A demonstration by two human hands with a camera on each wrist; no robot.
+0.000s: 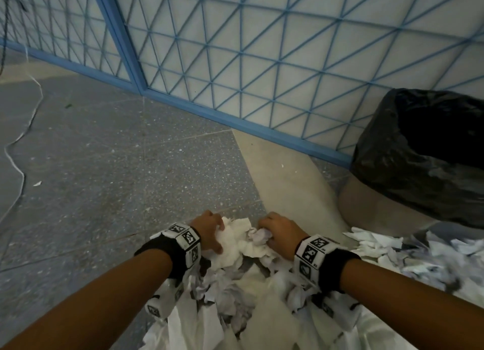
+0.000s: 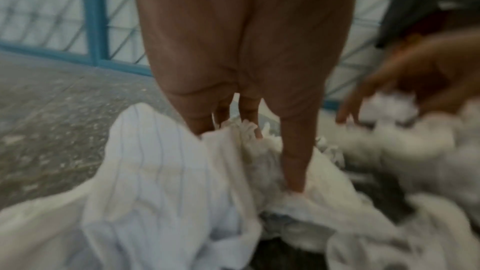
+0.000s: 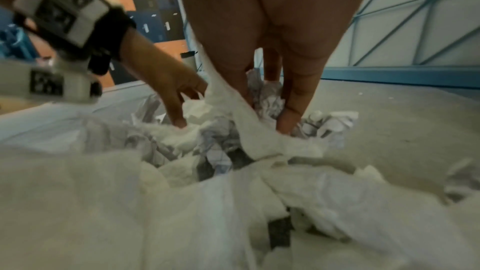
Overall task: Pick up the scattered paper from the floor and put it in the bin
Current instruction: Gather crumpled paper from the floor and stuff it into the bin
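Note:
A heap of torn and crumpled white paper [image 1: 235,276] lies on the floor at the bottom centre. My left hand [image 1: 210,233] and right hand [image 1: 276,231] sit side by side at its far end. Each has its fingers curled into a wad of the crumpled paper [image 1: 243,241] between them. The left wrist view shows the left fingers [image 2: 294,163] dug into white paper [image 2: 155,171]. In the right wrist view the right fingers [image 3: 293,108] are buried in paper [image 3: 249,128], with the left hand [image 3: 168,93] alongside. The bin [image 1: 424,150], lined with a black bag, stands at the right, apart from both hands.
More paper scraps [image 1: 419,252] lie at the foot of the bin. A blue lattice panel [image 1: 262,61] runs along the back. A white cord [image 1: 18,145] trails over the grey speckled floor [image 1: 117,179] at the left. A pale strip [image 1: 282,179] crosses the floor toward the bin.

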